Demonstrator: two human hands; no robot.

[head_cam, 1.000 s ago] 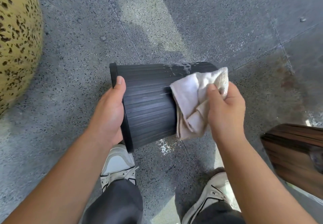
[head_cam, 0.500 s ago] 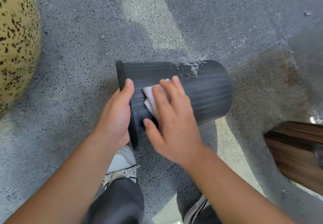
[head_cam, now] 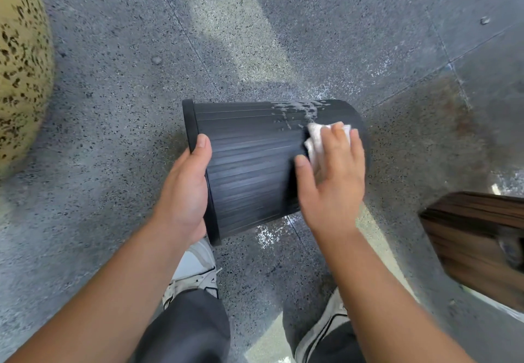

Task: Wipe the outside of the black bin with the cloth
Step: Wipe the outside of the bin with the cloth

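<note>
Open grey floor (head_cam: pixel 312 22) lies ahead of you; a speckled yellow boulder (head_cam: pixel 19 65) crowds the left edge and a wooden box (head_cam: pixel 476 238) the right. Your one black bin (head_cam: pixel 249 164) is held sideways above your two shoes, rim pointing left and base right. Your left hand (head_cam: pixel 184 189) grips the rim; your right hand (head_cam: pixel 331 175), fingers spread flat, presses the single cloth (head_cam: pixel 314 138) near the base, which seems soapy.

cloth (head_cam: pixel 317 138) mostly hidden under right hand (head_cam: pixel 333 181), wooden object (head_cam: pixel 476 238) blurred, cut off at right edge
</note>
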